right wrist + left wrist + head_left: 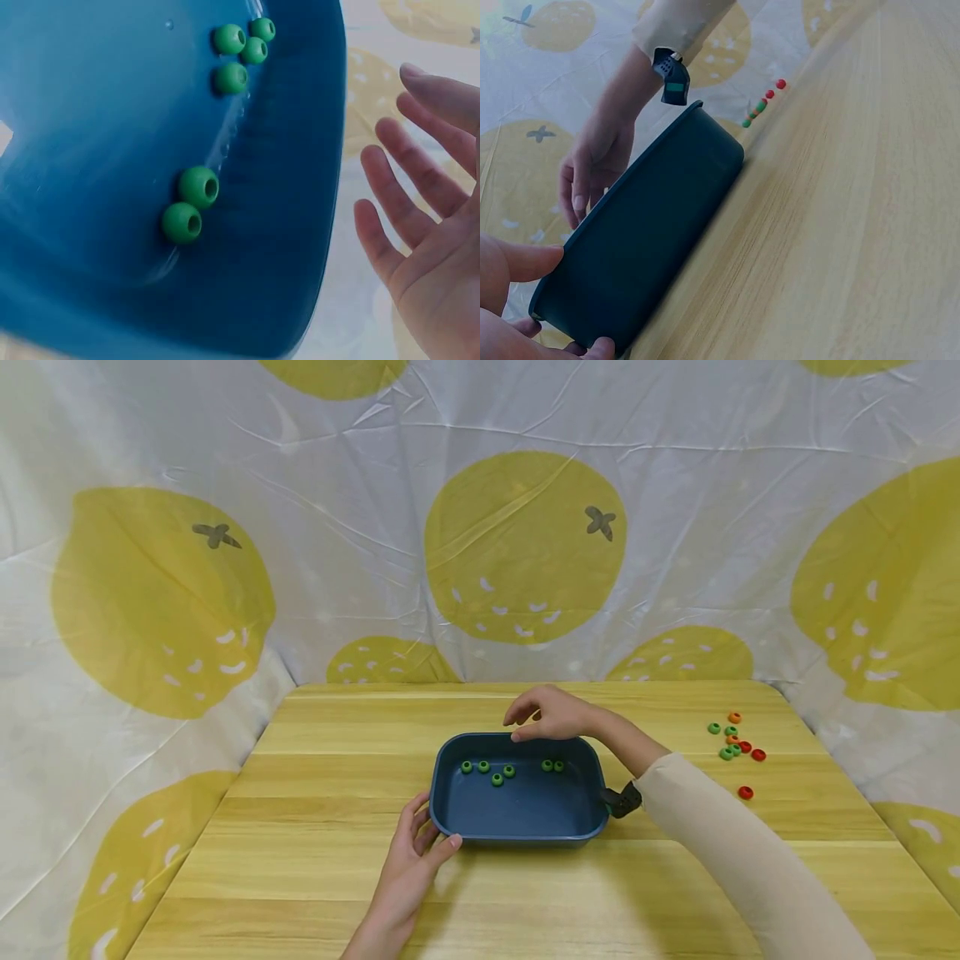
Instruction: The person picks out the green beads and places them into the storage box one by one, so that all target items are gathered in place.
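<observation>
While left grip [411, 858] clasps bin [521, 810], right grip [551, 714] (loose, empty) hovers beyond beads [509, 773] inside.

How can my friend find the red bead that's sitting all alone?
On the wooden table, look right of the dark blue tub. You'll see a loose cluster of green, orange and red beads. The lone red bead lies apart, below that cluster in the head view, touching no other bead.

Table [330, 777]: yellowish wood, streaked grain. Cloth [345, 543]: white, creased, behind table and along its left and right sides. Yellow fruit print [525, 547] above middle of table's back edge.
</observation>
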Tool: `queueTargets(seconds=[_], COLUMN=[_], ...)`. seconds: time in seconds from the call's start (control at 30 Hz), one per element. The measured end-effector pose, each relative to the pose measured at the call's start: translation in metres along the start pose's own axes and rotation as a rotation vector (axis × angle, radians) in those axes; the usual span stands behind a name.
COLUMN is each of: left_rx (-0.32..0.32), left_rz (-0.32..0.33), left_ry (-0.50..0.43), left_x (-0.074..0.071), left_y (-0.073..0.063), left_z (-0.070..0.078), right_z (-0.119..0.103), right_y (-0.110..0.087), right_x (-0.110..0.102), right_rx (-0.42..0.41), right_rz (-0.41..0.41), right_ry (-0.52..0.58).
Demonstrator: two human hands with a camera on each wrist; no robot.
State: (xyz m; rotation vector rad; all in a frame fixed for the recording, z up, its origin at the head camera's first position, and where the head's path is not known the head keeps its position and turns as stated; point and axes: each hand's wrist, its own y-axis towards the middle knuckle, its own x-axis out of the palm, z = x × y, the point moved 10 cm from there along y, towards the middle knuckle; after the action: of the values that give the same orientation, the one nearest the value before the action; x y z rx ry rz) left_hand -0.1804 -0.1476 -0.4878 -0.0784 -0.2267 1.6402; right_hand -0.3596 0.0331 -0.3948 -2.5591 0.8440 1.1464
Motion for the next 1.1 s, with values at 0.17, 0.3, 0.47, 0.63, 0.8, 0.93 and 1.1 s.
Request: queueTargets(seconds=[0.17, 0.3, 0.47, 0.63, 0.8, 0.93, 1.1], left_rx=[-0.002, -0.002, 0.007, 0.010, 0.007, 0.006, 0.005], left_rz=[0.000, -0.002, -0.004, -0.009, -0.008, -0.007, -0.006], left_ry=[0.005, 0.008, 0.003, 0.002, 0.003, 0.006, 0.013], left_x=[0.000, 0.001, 0.001, 0.001, 0.001, 0.001, 0.001], left_y=[0.000, 0.000, 0.000, -0.001, -0.001, -0.001, -0.001], left_z=[-0.001, -0.002, -0.001, 0.000, 0.000, 0.000, 0.000], right_z=[0.010, 0.020, 0.027, 0.035, 0.043, 0.052, 0.063], right_y=[-0.013, -0.027, -0.043, -0.058, -0.073, -0.086, -0.104], right_x=[-0.007, -0.014, -0.026, -0.035, -0.045, -0.053, -0.064], right_rx=[0.029, 0.051, 0.075, 0.113, 0.145, 0.158, 0.198], right_rz=[0.026, 0.044, 0.072, 0.094, 0.111, 0.136, 0.166], right_ry=[0.021, 0.027, 0.037, 0.023, 0.029, 0.021, 0.028])
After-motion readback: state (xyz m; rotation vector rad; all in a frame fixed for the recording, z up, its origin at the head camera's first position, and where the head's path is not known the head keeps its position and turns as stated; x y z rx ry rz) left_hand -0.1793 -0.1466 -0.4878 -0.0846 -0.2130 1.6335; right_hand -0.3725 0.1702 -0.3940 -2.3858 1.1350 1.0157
